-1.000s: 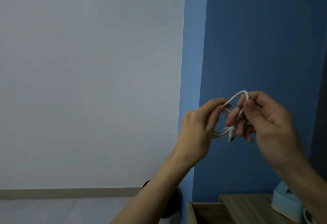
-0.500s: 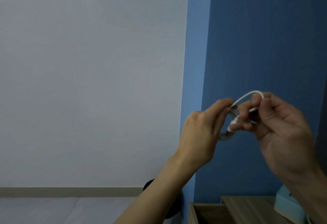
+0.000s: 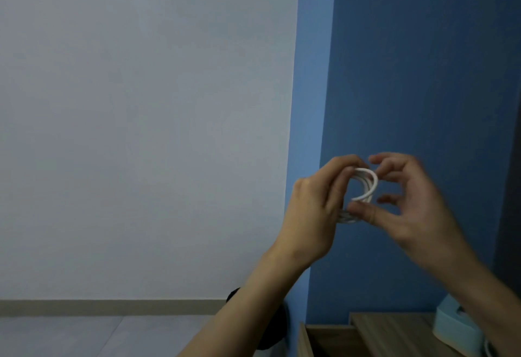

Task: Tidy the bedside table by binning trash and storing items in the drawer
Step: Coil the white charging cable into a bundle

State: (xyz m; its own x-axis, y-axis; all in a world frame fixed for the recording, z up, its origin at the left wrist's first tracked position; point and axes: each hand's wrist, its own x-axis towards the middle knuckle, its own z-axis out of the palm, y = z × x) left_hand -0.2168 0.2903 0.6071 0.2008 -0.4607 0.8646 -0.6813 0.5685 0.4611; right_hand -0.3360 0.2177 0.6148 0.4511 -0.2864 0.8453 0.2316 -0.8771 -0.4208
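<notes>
A white cable (image 3: 366,186) is wound into a small coil and held up in front of the blue wall, at chest height. My left hand (image 3: 315,212) pinches the coil with fingers and thumb curled round its left side. My right hand (image 3: 414,201) is close on the coil's right side, its thumb touching the coil's lower edge and its fingers curled just apart from the loops. Far below, the wooden bedside table (image 3: 394,331) shows at the bottom right, with its open drawer (image 3: 313,339) at the left.
A light blue box (image 3: 448,325) stands on the table at the far right, partly behind my right forearm. A black round object (image 3: 270,325) sits on the floor behind my left forearm. A pale wall fills the left.
The loose loop of cable that my right hand was pulling has been laid onto the coil. My right fingers have loosened off the cable. Both hands sit slightly lower.
</notes>
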